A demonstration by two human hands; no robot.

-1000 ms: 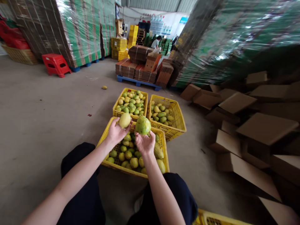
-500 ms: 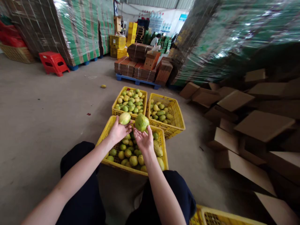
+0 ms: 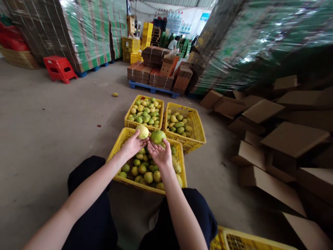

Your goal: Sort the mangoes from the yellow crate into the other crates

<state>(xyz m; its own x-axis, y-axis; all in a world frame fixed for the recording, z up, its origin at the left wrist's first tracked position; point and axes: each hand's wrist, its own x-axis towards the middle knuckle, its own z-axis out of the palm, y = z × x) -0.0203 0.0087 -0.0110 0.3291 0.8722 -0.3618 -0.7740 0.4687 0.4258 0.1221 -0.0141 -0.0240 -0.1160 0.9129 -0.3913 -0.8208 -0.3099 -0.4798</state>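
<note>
My left hand (image 3: 132,145) is closed around a pale yellow, rounded fruit (image 3: 142,132), thumb on its near side. A greener, oval fruit (image 3: 157,137) rests on the fingers and palm of my right hand (image 3: 161,154), with the thumb against its right side. Both fruits are smooth and about palm-sized; I cannot tell their exact kind. The hands are close together above the far part of a yellow plastic crate (image 3: 185,178), which holds many green and yellow fruits. My forearms and hands hide some of them.
Behind stand two more fruit crates, one on the left (image 3: 126,122) and one on the right (image 3: 200,130). Another yellow crate (image 3: 249,239) is at lower right. Loose cardboard boxes (image 3: 293,139) crowd the right side. A red stool (image 3: 59,68) and a stray fruit (image 3: 114,94) are farther off.
The yellow fruit in my left hand has shifted slightly right and turned. The green fruit in my right hand has turned, now showing its long side. Both are still held.
</note>
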